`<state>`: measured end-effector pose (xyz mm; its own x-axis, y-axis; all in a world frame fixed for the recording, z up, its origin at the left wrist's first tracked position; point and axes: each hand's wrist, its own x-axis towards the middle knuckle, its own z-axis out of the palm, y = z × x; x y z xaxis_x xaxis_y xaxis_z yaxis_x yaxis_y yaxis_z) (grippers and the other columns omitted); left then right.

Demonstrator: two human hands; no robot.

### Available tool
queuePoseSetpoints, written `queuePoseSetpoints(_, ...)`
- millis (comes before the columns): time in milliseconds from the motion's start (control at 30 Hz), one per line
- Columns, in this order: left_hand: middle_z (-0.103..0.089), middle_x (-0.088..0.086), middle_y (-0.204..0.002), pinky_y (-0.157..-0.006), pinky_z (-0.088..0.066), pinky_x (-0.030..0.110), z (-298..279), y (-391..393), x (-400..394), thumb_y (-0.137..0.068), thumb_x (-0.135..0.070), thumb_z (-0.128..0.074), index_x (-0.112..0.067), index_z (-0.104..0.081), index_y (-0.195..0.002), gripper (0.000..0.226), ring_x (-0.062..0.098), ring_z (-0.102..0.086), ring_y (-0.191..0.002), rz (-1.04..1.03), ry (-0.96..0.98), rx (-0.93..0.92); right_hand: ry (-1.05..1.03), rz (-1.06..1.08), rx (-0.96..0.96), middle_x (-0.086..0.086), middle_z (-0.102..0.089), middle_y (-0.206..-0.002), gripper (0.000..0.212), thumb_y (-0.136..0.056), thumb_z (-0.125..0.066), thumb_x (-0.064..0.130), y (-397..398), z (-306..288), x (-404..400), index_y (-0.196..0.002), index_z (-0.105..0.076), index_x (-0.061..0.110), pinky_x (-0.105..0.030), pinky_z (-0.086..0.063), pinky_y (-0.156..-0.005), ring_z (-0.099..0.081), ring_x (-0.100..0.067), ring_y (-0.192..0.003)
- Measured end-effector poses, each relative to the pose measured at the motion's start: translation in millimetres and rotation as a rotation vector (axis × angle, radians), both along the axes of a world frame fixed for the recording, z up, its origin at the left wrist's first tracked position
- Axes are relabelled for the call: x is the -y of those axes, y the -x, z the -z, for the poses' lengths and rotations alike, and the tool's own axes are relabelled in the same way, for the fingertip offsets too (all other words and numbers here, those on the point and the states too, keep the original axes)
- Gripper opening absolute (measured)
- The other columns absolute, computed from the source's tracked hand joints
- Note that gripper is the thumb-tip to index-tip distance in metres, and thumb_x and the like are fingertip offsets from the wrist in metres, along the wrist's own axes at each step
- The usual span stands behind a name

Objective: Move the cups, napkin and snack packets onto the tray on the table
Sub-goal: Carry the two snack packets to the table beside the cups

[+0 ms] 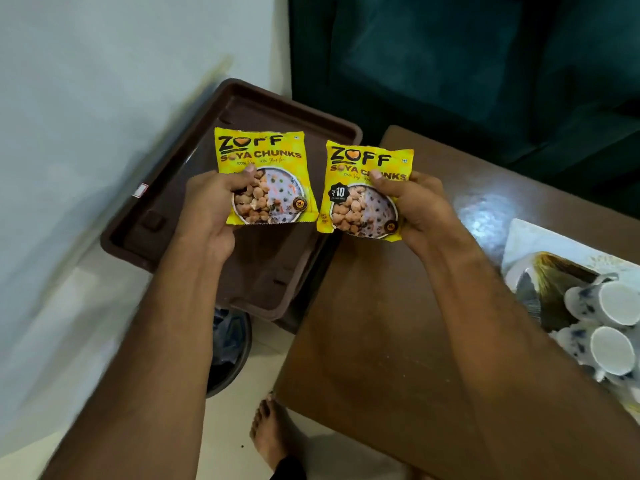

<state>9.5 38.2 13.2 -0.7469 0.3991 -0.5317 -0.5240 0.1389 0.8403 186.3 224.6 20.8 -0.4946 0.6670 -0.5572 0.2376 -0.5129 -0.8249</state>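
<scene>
From the head camera I see my left hand (211,209) closed around the lower left edge of one square yellow snack packet printed "ZOFF SOYA CHUNKS" (266,178), thumb pressed on its front, holding it upright in the air above a dark brown rectangular plastic tray (138,233). My right hand (412,206) grips a second yellow packet of the same print (363,192) by its right side, thumb on the front too, and holds it just beside the first; the two packets are close but not touching. This second packet hangs over the left edge of the glossy brown wooden table (381,323). The brown tray lies to the left of the table, with one corner hidden behind it, and I cannot tell what the tray rests on. At the far right of the table sits a white patterned tray (526,237), carrying two white cups with blue speckles (602,323) lying on their sides, rims facing me, next to a dark folded napkin (547,285). A bare foot (270,434) stands on the pale floor below.
</scene>
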Motion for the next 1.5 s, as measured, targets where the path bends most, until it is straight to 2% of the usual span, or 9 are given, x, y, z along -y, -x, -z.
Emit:
queuePoseSetpoints(133, -0.078, 0.015, -0.11, -0.08, -0.064, 0.044, -10.2, -50.6, -17.7, -0.085, -0.015, -0.072, -0.004, -0.076, -0.11, 0.028, 0.031, -0.078, -0.094, 0.062, -0.076, 0.081, -0.017, 0.035, 0.013, -0.011, -0.081, -0.097, 0.034, -0.082, -0.083, 0.011, -57.5, -13.4, -21.5, -0.112, -0.072, 0.0, -0.052, -0.064, -0.077, -0.08, -0.029, -0.087)
queuePoseSetpoints(267, -0.076, 0.018, -0.119, -0.094, -0.06, 0.054, -14.4, -107.8, -42.6, -0.083, -0.016, -0.071, 0.0, -0.071, -0.122, 0.042, 0.036, -0.075, -0.106, 0.134, -0.117, 0.137, -0.06, 0.086, 0.024, -0.01, -0.081, -0.097, 0.027, -0.08, -0.085, 0.014, -120.4, -22.7, -43.5, -0.103, -0.074, 0.006, -0.051, -0.064, -0.077, -0.08, -0.029, -0.087)
queuePoseSetpoints(600, -0.078, 0.014, -0.116, -0.093, -0.06, 0.049, -23.8, -246.3, -126.1, -0.093, -0.024, -0.067, -0.005, -0.071, -0.121, 0.034, 0.032, -0.076, -0.105, 0.277, -0.099, 0.136, -0.086, 0.259, 0.03, -0.009, -0.081, -0.099, 0.032, -0.083, -0.082, 0.011, -277.0, -37.8, -95.5, -0.113, -0.073, 0.004, -0.046, -0.064, -0.069, -0.08, -0.028, -0.087)
queuePoseSetpoints(800, -0.079, 0.01, -0.112, -0.088, -0.061, 0.047, -19.0, -305.5, -159.9, -0.098, -0.036, -0.064, -0.008, -0.071, -0.121, 0.037, 0.03, -0.077, -0.102, 0.335, -0.05, 0.105, -0.093, 0.354, 0.063, -0.009, -0.081, -0.096, 0.025, -0.08, -0.085, 0.012, -350.3, -37.8, -119.2, -0.103, -0.076, 0.006, -0.045, -0.064, -0.069, -0.08, -0.028, -0.086)
queuePoseSetpoints(933, -0.079, 0.01, -0.113, -0.092, -0.06, 0.051, -9.1, -341.6, -182.3, -0.098, -0.031, -0.064, -0.009, -0.071, -0.122, 0.034, 0.03, -0.077, -0.102, 0.38, -0.02, 0.08, -0.124, 0.389, 0.111, 0.002, -0.081, -0.077, 0.012, -0.083, -0.084, 0.02, -410.1, -37.3, -136.0, -0.089, -0.075, 0.015, -0.036, -0.059, -0.048, -0.078, -0.022, -0.067)
queuePoseSetpoints(1033, -0.079, 0.009, -0.111, -0.091, -0.061, 0.049, -3.0, -351.9, -190.6, -0.098, -0.027, -0.064, -0.008, -0.071, -0.121, 0.031, 0.03, -0.078, -0.1, 0.372, 0.016, 0.059, -0.129, 0.394, 0.152, -0.002, -0.082, -0.089, 0.024, -0.082, -0.085, 0.025, -445.2, -34.0, -145.3, -0.1, -0.076, 0.012, -0.06, -0.061, -0.063, -0.079, -0.033, -0.08)
queuePoseSetpoints(1233, -0.081, 0.006, -0.107, -0.084, -0.061, 0.043, 8.5, -348.8, -196.9, -0.098, -0.027, -0.063, -0.014, -0.076, -0.111, 0.023, 0.027, -0.079, -0.093, 0.388, 0.103, -0.017, -0.12, 0.464, 0.11, -0.005, -0.082, -0.089, 0.01, -0.085, -0.08, 0.008, -495.4, -24.7, -159.2, -0.094, -0.076, 0.009, -0.049, -0.065, -0.071, -0.08, -0.028, -0.084)
queuePoseSetpoints(1367, -0.08, 0.008, -0.11, -0.086, -0.061, 0.046, 21.3, -344.6, -197.4, -0.098, -0.025, -0.063, -0.012, -0.075, -0.115, 0.025, 0.028, -0.078, -0.093, 0.407, 0.169, -0.069, -0.135, 0.487, 0.103, -0.002, -0.082, -0.086, 0.016, -0.086, -0.078, 0.004, -516.6, -11.2, -162.3, -0.101, -0.076, 0.006, -0.037, -0.064, -0.061, -0.08, -0.022, -0.078)
queuePoseSetpoints(1500, -0.079, 0.009, -0.108, -0.081, -0.062, 0.044, 32.8, -352.6, -199.7, -0.097, -0.022, -0.064, -0.012, -0.074, -0.111, 0.02, 0.031, -0.078, -0.092, 0.429, 0.22, -0.073, -0.176, 0.484, 0.129, -0.007, -0.081, -0.097, 0.021, -0.085, -0.079, 0.004, -526.2, 8.0, -161.9, -0.106, -0.076, 0.005, -0.037, -0.064, -0.067, -0.08, -0.024, -0.083)
